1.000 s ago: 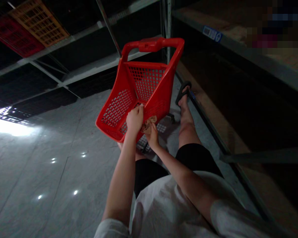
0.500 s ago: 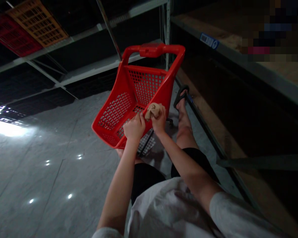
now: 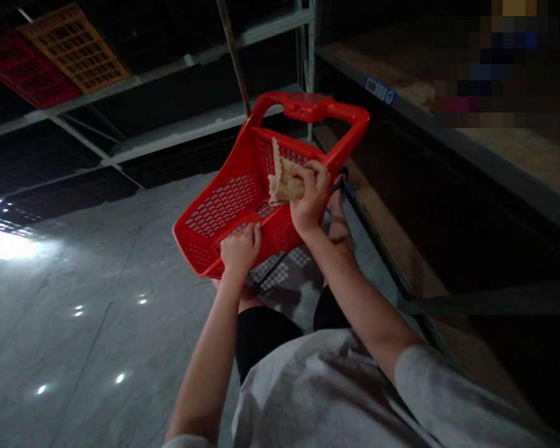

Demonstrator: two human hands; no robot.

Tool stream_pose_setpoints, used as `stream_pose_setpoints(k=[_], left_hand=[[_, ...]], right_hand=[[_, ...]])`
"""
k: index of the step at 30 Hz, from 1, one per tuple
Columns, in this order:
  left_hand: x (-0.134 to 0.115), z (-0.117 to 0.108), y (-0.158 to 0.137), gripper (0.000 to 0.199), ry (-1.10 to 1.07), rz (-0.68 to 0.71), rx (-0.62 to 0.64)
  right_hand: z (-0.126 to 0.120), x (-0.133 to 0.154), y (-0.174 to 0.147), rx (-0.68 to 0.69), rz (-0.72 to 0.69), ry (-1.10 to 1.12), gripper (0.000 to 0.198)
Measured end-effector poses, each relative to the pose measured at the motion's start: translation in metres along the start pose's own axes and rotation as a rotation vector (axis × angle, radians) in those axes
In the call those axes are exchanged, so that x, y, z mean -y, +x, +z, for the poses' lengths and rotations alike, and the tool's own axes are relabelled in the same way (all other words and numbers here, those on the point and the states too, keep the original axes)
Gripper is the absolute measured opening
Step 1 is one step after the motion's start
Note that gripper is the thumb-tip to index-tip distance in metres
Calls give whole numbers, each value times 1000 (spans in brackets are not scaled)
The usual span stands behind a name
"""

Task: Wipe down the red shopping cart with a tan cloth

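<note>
A red plastic shopping basket cart [image 3: 280, 236] with perforated sides stands in front of my legs, its looped handle [image 3: 310, 107] at the far end. My left hand [image 3: 239, 250] is closed over the cart's near rim, toward the left end. Bunched in my right hand [image 3: 312, 198] is a beige cloth [image 3: 284, 182], held at the near rim closer to the handle. Part of the cloth hangs free over the basket's inside, and its jagged-looking edge points up. My right fingers are wrapped round it and hide the rest.
Metal shelving [image 3: 186, 134] runs along the back, with a yellow crate [image 3: 77, 46] and a dark red crate [image 3: 28, 68] on it. To the right is a wooden-decked rack [image 3: 420, 115] with a blue label [image 3: 380, 90]. Grey concrete floor [image 3: 74, 348] lies to the left.
My right hand has moved along the rim toward the handle, and the cloth has spread out more. My left hand has shifted slightly left. The cart's handle end has swung rightward.
</note>
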State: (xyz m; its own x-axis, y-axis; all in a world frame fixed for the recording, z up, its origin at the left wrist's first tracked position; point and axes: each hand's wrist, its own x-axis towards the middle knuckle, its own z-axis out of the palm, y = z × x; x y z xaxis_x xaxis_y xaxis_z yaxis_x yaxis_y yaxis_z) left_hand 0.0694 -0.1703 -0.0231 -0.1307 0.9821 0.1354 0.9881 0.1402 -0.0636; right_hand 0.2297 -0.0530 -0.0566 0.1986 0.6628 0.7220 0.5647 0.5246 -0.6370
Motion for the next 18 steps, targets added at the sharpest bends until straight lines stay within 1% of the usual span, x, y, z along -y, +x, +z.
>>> stream_pose_setpoints(k=[1,5,6,7,8,9,10,11,13,14,15,16,17,18], left_hand=[[-2,0,0,55,5,5,0],[-7,0,0,55,6,35,-5],[-7,0,0,55,0,42,-6],[-8,0,0,55,-8,48,-5],[-8,0,0,55,-17,52,0],[-8,0,1,55,-23,54,4],[-7,-1,1,55,-27,56,9],[-7,-1,2,55,-29,57,16],[-5,-2,4,55,-27,57,28],[-4,-3,5,55,-25,57,31],[-4,-3,5,55,-21,58,33],[-3,-3,6,55,-18,58,32],[-3,-3,6,56,-15,56,28],[-3,-3,7,56,-12,54,23]], right_hand=[[1,-3,-15,38,11,-19,26],[4,-23,-102,237,80,-75,20],[2,-28,-117,272,84,-80,19],[-1,-33,-125,299,79,-83,18],[-5,-37,-125,317,70,-85,18],[-10,-41,-117,328,60,-91,19],[-15,-45,-102,319,51,-98,19],[-21,-48,-81,271,43,-105,20],[-32,-53,-29,108,27,-115,26],[-37,-56,-3,-18,21,-119,29],[-42,-59,19,-63,0,-120,30],[-45,-62,35,-90,-4,-116,29],[-48,-65,45,-91,2,-107,28],[-50,-67,46,-62,23,-85,25]])
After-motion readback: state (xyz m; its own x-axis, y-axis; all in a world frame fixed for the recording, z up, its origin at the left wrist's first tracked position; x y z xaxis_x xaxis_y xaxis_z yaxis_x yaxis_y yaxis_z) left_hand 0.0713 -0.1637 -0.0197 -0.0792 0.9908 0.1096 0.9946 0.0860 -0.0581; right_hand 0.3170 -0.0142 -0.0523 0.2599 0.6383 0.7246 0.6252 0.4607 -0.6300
